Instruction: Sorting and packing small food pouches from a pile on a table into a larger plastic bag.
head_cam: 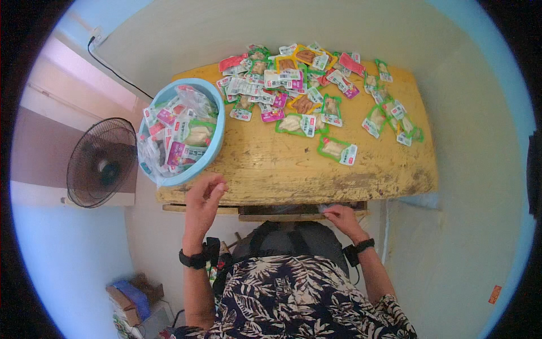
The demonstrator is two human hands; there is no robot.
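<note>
My left hand hovers over the table's front left edge, just below a light blue plastic basin. Its fingers are curled and a little apart, with nothing seen between them. Sealed food packets and clear plastic fill the basin. At the half-open drawer under the tabletop, my right hand pinches what looks like a bit of clear plastic; the rest of it is hidden. One green-edged packet lies nearest to me on the worn yellow wooden table.
A loose pile of sealed packets covers the table's back middle, and several more lie at right. A black-caged fan stands left of the basin. Walls close in behind and at right. Cardboard boxes sit low at left.
</note>
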